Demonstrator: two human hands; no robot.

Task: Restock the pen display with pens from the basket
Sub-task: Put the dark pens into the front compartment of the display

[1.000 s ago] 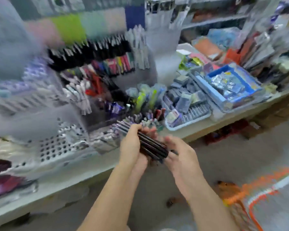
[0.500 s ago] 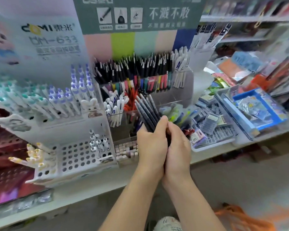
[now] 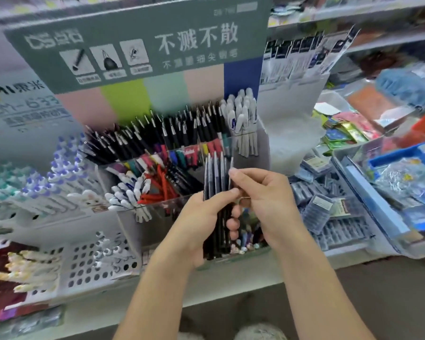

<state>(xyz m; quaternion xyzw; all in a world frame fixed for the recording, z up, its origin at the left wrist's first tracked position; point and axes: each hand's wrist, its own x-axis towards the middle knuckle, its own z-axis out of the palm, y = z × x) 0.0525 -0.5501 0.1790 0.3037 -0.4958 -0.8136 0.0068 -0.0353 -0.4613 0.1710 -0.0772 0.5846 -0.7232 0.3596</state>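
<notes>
My left hand grips a bundle of dark pens upright before the pen display; my right hand fingers pinch one pen's tip (half a second ago both hands clasped the bundle together).

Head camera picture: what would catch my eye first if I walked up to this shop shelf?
Probably the two hands at centre: the left hand grips an upright bundle of dark pens, while the right hand pinches one pen at the bundle's right edge. Behind them stands the pen display, under a grey-green sign with white Chinese characters.
</notes>
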